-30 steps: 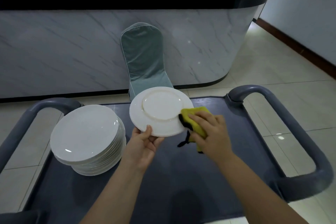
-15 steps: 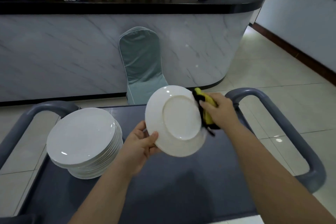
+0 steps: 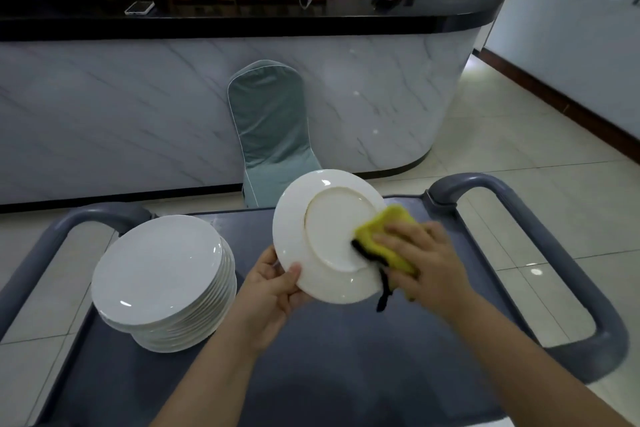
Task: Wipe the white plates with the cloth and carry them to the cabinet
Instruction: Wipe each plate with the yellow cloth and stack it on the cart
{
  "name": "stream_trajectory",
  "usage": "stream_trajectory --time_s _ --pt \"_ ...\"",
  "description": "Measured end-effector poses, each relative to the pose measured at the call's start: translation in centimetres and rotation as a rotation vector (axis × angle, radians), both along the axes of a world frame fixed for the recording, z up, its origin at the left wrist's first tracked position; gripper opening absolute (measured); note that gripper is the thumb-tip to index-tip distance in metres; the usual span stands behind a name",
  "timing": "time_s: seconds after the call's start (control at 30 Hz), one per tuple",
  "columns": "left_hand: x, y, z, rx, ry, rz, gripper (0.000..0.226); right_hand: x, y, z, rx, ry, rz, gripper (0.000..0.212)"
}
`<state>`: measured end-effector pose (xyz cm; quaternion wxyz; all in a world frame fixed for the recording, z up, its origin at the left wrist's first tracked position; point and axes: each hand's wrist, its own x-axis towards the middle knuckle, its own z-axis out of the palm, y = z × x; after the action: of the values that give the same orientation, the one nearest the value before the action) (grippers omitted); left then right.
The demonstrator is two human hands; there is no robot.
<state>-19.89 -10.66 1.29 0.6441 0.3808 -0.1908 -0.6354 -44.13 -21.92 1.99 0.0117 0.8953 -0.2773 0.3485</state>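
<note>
- Above the middle of the cart, I see one white plate [image 3: 329,236] held in the air, tilted, with its underside and foot ring facing the camera.
- My view shows the left hand [image 3: 273,291] pinching the plate's lower left rim: the thumb lies on the side facing me and the fingers go behind the plate.
- A yellow cloth [image 3: 384,239] with a dark edge lies against the lower right part of that underside, overlapping the foot ring; a dark strip of it hangs down below the plate's rim.
- The right hand [image 3: 426,260] holds the cloth to the plate, its fingers bent over the top of the cloth and a little spread. I cannot see the thumb.
- To the left of the held plate, apart from it, a stack of plates [image 3: 156,267] stands on the cart, right side up.
- The cart [image 3: 311,374] has a dark grey-blue top and a rounded grey handle [image 3: 554,253] at each side.
- Just beyond the cart's far edge stands a chair [image 3: 270,128] in a pale green cover, its back against a marble-look counter [image 3: 138,114].
- On the counter's black top I can make out a phone [image 3: 139,7] at the left and some pink items further right, too small to name.
- Pale floor tiles [image 3: 502,149] run off to the right.
</note>
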Motion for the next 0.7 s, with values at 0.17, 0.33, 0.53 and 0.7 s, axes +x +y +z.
stream_trajectory --time_s 0.17,0.33,0.53,0.7 --pt "-0.5 -0.9 0.5 -0.029 -0.153 -0.042 0.043 6.0 -2.1 3.1 0.097 -0.165 -0.195 0.041" --pt "1.7 -1.7 1.3 -0.039 -0.078 0.076 0.045 4.5 1.3 -1.2 0.052 0.007 0.105 0.038" --pt "0.9 -2.1 1.3 -0.028 -0.201 -0.030 0.042 3.9 -1.8 0.0 0.328 -0.326 -0.367 0.036" --pt "0.0 -3.6 0.8 0.015 -0.200 -0.051 0.035 5.3 1.8 -2.0 0.128 -0.111 -0.047 0.037"
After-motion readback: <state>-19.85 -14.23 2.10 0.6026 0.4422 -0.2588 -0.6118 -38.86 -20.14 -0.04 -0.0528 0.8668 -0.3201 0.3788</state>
